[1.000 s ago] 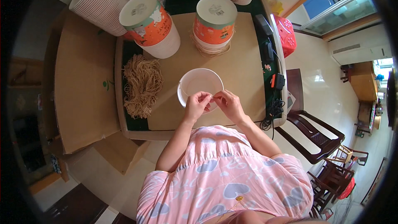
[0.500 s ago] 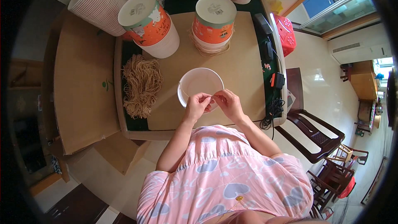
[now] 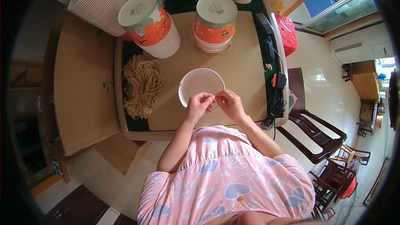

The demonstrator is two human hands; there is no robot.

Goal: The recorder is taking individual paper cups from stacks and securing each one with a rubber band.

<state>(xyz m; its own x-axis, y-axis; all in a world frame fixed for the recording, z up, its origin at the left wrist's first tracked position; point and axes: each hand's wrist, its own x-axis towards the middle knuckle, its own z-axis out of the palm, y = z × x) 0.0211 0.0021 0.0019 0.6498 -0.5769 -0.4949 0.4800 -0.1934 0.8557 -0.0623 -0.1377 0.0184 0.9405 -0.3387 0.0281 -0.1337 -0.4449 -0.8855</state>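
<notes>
1. Across the tan table (image 3: 241,62), the white paper bowl (image 3: 201,85) sits near the front edge, just right of the heap of tan cord (image 3: 141,85).
2. Beyond the bowl stand two orange cup stacks (image 3: 213,23).
3. At the bowl's near rim, left hand (image 3: 199,105) and right hand (image 3: 228,103) meet, fingertips pinched on what looks like a thin cord; keeping both pinches close to the rim should steady it.

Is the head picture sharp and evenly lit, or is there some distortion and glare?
Head view: strong fisheye bending, the table edges curve and the corners are black; the window at upper right is overexposed; the bowl and both hands, left and right, are sharp, with soft shadows.
</notes>
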